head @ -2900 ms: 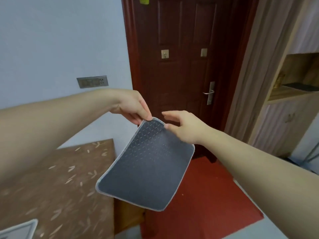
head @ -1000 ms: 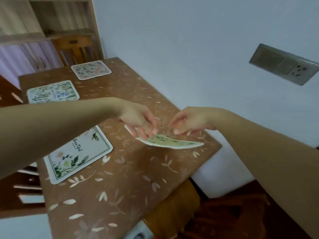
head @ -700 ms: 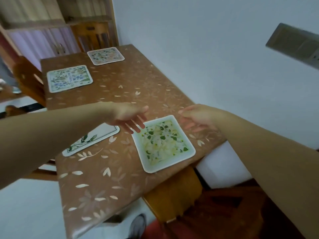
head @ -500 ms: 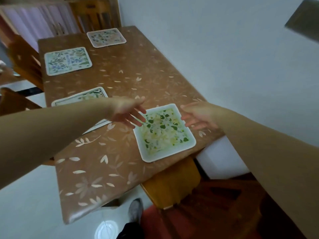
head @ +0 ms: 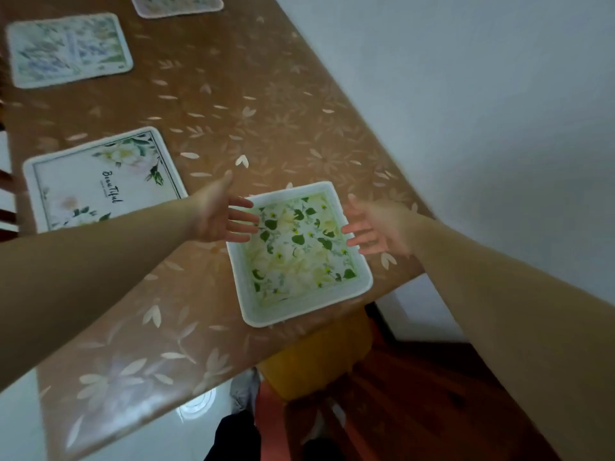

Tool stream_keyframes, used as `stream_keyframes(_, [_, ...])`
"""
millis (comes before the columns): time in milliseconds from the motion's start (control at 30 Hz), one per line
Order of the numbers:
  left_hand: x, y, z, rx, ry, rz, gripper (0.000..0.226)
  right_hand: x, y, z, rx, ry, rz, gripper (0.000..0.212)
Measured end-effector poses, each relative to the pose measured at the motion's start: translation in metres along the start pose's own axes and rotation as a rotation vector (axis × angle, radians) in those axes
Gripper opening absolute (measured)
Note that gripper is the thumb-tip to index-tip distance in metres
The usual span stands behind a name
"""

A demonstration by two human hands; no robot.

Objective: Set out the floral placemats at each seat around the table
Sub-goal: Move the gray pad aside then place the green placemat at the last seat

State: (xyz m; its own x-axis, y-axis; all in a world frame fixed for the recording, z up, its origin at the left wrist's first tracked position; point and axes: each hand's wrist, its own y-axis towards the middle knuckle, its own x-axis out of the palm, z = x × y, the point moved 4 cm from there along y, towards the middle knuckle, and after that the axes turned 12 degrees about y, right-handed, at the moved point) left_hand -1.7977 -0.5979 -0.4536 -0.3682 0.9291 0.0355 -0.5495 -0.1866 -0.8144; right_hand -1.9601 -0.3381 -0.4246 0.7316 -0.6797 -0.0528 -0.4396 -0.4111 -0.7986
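Green-leaf floral square placemat (head: 299, 252) down flat at the near corner of the brown leaf-print table (head: 233, 104).

Left hand (head: 218, 216) and right hand (head: 379, 227) spread loose either side, gripping nothing, left fingertips over its edge.

A single head-worn wide-angle camera is looking steeply down and forward over the table's (head: 233, 104) near end, tilted so its edge is running diagonally from upper centre to lower left of the frame. It is sitting close, with both forearms entering from the lower corners and floor showing along the bottom.
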Motion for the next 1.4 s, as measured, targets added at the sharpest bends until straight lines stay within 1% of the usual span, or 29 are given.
stream_keyframes(100, [-0.002,0.017,-0.017,-0.012,-0.119,0.098,0.08,-0.009,0.038,0.004,-0.018,0.048,-0.005,0.065])
stream_keyframes(267, [0.009,0.031,-0.049,-0.023,-0.254,0.263,0.079,-0.018,0.083,0.012,-0.063,0.117,-0.047,0.06])
stream_keyframes(400, [0.022,0.039,-0.078,-0.053,-0.244,0.465,0.078,-0.034,0.105,0.019,-0.096,0.147,-0.017,0.057])
stream_keyframes(500, [0.029,0.038,-0.096,-0.071,-0.271,0.649,0.078,-0.049,0.115,0.025,-0.099,0.153,0.015,0.061])
stream_keyframes(567, [0.03,0.035,-0.102,-0.081,-0.271,0.747,0.078,-0.052,0.12,0.03,-0.064,0.148,-0.015,0.065])
stream_keyframes(633, [0.03,0.032,-0.105,-0.093,-0.277,0.794,0.074,-0.052,0.123,0.035,-0.027,0.148,-0.052,0.063])
stream_keyframes(700, [0.029,0.03,-0.109,-0.09,-0.313,0.797,0.071,-0.048,0.126,0.037,-0.014,0.136,-0.067,0.061])
stream_keyframes(767, [0.029,0.029,-0.112,-0.066,-0.351,0.754,0.07,-0.045,0.128,0.037,-0.008,0.118,-0.07,0.06])
stream_keyframes(933, [0.03,0.028,-0.118,-0.079,-0.299,0.689,0.081,-0.045,0.134,0.034,0.021,0.078,-0.066,0.061])
stream_keyframes(1400, [0.037,0.025,-0.118,-0.072,-0.282,0.689,0.069,-0.039,0.137,0.026,0.031,0.044,-0.034,0.055])
